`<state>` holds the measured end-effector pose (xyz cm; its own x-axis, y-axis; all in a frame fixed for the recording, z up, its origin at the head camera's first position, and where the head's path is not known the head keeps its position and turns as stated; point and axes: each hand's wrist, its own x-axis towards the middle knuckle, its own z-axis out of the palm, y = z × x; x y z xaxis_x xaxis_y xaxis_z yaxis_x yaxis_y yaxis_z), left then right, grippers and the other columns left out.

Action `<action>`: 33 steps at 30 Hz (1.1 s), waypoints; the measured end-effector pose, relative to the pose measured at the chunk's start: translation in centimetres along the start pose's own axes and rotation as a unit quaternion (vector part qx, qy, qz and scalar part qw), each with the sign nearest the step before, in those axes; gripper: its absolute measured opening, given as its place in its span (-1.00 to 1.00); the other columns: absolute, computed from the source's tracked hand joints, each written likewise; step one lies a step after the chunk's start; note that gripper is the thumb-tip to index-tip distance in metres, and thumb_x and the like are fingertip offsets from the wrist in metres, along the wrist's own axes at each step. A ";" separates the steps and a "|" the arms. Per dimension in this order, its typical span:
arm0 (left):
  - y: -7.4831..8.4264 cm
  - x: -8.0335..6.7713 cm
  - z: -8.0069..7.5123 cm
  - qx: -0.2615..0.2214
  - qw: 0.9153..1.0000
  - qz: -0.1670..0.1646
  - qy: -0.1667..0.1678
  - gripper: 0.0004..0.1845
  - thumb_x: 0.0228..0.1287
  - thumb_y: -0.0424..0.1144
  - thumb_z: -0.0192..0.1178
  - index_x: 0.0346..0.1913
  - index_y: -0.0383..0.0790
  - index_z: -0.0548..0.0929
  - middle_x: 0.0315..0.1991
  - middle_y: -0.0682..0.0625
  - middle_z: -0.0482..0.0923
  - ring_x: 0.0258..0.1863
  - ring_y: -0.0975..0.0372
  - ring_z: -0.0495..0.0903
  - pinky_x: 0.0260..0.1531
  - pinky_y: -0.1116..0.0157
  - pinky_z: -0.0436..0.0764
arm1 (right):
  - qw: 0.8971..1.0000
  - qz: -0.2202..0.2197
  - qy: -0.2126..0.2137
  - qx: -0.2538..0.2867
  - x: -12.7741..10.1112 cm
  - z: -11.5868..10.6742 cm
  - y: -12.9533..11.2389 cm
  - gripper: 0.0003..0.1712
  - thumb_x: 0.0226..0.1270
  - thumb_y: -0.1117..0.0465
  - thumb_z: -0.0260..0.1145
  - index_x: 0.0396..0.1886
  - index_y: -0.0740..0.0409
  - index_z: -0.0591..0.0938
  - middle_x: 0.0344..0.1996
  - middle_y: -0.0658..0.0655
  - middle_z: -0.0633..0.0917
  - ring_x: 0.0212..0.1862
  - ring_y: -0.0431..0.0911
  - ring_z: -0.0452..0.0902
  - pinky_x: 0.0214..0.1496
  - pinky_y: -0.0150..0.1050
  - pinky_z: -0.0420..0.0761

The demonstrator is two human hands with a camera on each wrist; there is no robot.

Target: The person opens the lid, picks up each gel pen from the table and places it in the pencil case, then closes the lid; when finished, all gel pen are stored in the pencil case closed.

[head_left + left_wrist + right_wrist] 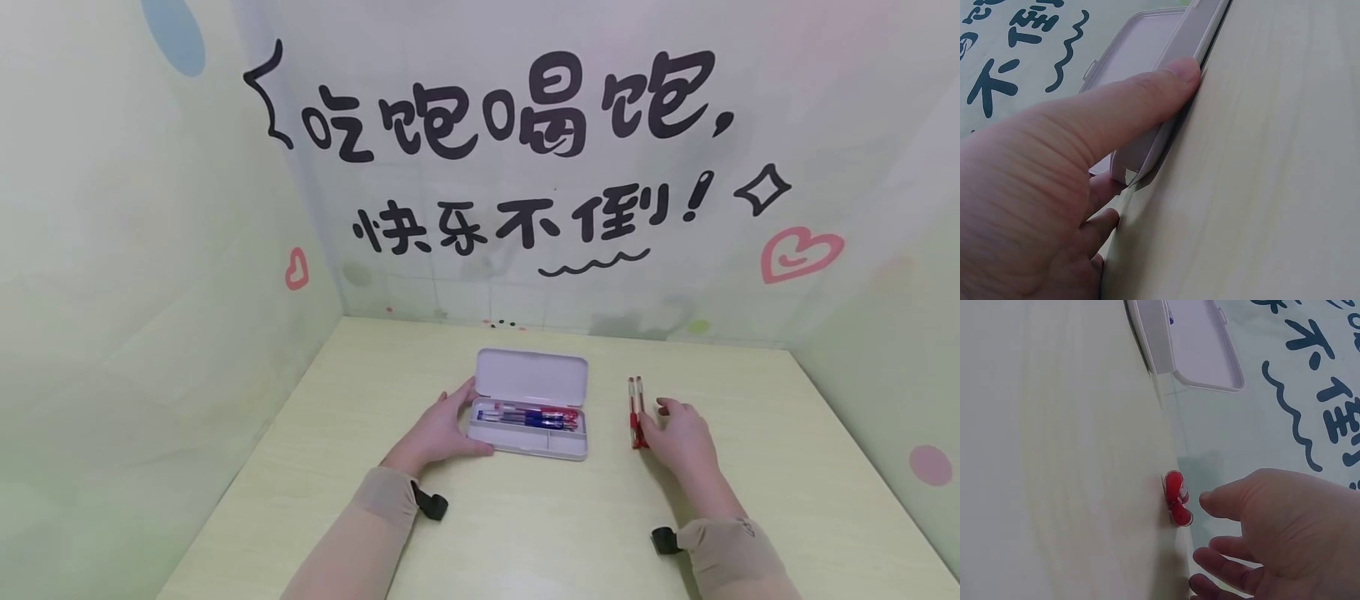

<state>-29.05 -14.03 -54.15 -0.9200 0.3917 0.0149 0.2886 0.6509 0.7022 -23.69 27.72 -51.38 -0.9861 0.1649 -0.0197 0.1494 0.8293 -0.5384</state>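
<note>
Two sleeved forearms reach up from the near edge of the pale table (525,533), each with a dark strap at the wrist. On the left, the left hand (438,433) grips the left end of the white case (528,442): the thumb lies along the near front edge, and the fingers wrap up behind the end by the hinge; the left wrist view shows the thumb (1147,94) pressed flat against the case's side, the other fingers curled under its corner. On the right, the right hand (678,437) rests on the table, fingers loosely bent and holding nothing, its fingertips touching or just beside two red pens (636,408); the right wrist view shows a small gap between the fingers (1222,503) and the pens' red ends (1177,499), so contact cannot be told for sure. Both pens lie side by side, pointing away from the person, just right of the case and apart from it. Inside the case, red and blue pens (528,415) lie lengthwise in the tray. Its lid (531,377) stands open, tilted back toward the wall (525,275), which carries black lettering and pink hearts.
</note>
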 end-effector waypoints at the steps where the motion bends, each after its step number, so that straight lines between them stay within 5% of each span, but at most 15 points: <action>1: 0.0 0.0 0.0 0.000 1.000 0.000 0.000 0.52 -0.15 0.15 0.81 0.82 -0.01 0.04 0.57 0.01 0.56 0.72 -0.04 0.32 0.88 -0.04 -0.16 | 1.000 -0.002 0.000 -0.002 0.0 0.0 0.0 -0.21 0.66 -0.03 0.22 0.55 0.52 0.40 0.37 0.59 0.58 0.39 0.58 0.46 0.38 0.46 0.61; 14: 0.1 -0.1 -0.1 -0.001 1.000 0.000 -0.002 0.52 -0.15 0.14 0.81 0.83 -0.02 0.04 0.56 0.02 0.57 0.73 -0.03 0.31 0.88 -0.04 -0.17 | 1.000 0.004 -0.001 -0.022 0.0 -0.1 0.1 -0.39 0.55 0.03 0.26 0.27 0.51 0.66 0.05 0.48 0.77 -0.06 0.24 0.69 -0.07 0.12 0.75; 25: 0.1 -0.1 0.0 0.005 1.000 -0.002 -0.002 0.53 -0.15 0.16 0.81 0.83 -0.02 0.03 0.56 0.03 0.57 0.74 -0.01 0.29 0.88 -0.03 -0.16 | 0.999 0.048 0.001 -0.011 -0.3 -0.5 -0.2 -0.51 0.46 0.07 0.28 0.11 0.39 0.77 -0.02 0.41 0.83 -0.18 0.14 0.69 -0.30 -0.13 0.62; 33: 0.0 0.0 0.1 0.008 1.000 -0.002 -0.002 0.53 -0.14 0.18 0.80 0.83 -0.05 0.03 0.57 0.02 0.56 0.74 -0.02 0.28 0.88 -0.04 -0.14 | 0.998 0.056 0.036 -0.002 -0.3 -0.4 -0.1 -0.48 0.48 0.08 0.23 0.20 0.38 0.74 -0.05 0.38 0.83 -0.25 0.11 0.65 -0.41 -0.21 0.53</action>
<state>-29.06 -13.95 -54.20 -0.9198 0.3922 0.0098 0.2898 0.6626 0.6906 -23.36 27.80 -50.97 -0.9555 0.2943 -0.0189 0.2588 0.8061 -0.5322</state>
